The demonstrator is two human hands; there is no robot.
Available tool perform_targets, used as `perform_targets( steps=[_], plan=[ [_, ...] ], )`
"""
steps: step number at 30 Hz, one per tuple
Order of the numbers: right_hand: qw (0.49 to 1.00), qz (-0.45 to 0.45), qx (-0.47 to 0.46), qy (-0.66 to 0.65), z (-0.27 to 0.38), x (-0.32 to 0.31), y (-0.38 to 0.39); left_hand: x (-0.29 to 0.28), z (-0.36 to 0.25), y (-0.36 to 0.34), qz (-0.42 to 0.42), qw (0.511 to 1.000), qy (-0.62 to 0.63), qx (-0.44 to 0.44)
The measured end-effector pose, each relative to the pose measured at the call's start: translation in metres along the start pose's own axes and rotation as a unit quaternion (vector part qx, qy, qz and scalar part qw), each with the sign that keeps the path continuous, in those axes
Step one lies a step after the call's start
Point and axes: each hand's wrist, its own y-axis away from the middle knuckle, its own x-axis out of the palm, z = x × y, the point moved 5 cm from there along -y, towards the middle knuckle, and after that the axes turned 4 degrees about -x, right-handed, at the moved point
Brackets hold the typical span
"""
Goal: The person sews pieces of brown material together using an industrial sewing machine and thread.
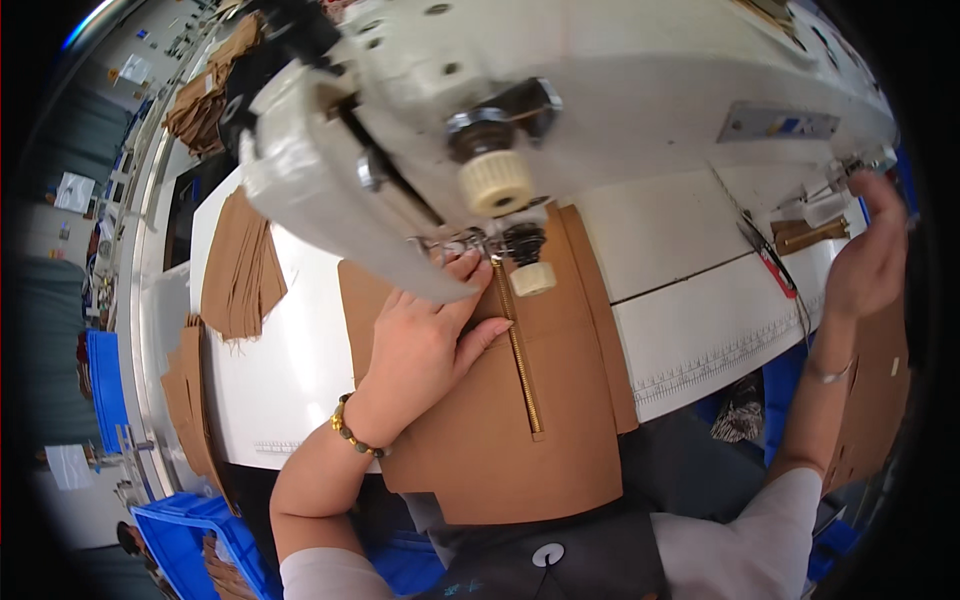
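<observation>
I am pressing my flat, open left hand (425, 335) on the brown fabric (500, 430) beside its zipper (520, 350) under the sewing machine (560, 110); my right hand (868, 255) is reaching far right, grip unclear. Fingertips this near the needle could get caught.

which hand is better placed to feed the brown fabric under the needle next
Left, probably. The left hand lies flat on the brown fabric beside the zipper, fingertips close to the needle area. The right hand is raised off to the right end of the sewing machine, away from the fabric.
</observation>
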Motion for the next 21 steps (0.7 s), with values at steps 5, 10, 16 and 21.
perform_targets(
  steps=[5, 10, 16, 21],
  plan=[
    [0.894, 0.388, -0.124, -0.187, 0.150, 0.118, 0.046, 0.000, 0.001, 0.004, -0.004, 1.000, -0.001, -0.015],
    [0.805, 0.523, -0.059, -0.273, 0.173, 0.190, 0.053, 0.002, 0.001, 0.007, -0.022, 0.999, 0.010, -0.021],
    [0.858, 0.446, -0.031, -0.253, 0.165, 0.202, 0.088, 0.007, 0.005, 0.010, 0.007, 1.000, 0.011, -0.022],
    [0.822, 0.510, -0.061, -0.247, 0.153, 0.220, 0.118, 0.005, 0.005, 0.010, 0.008, 0.999, 0.030, -0.031]
  ],
)
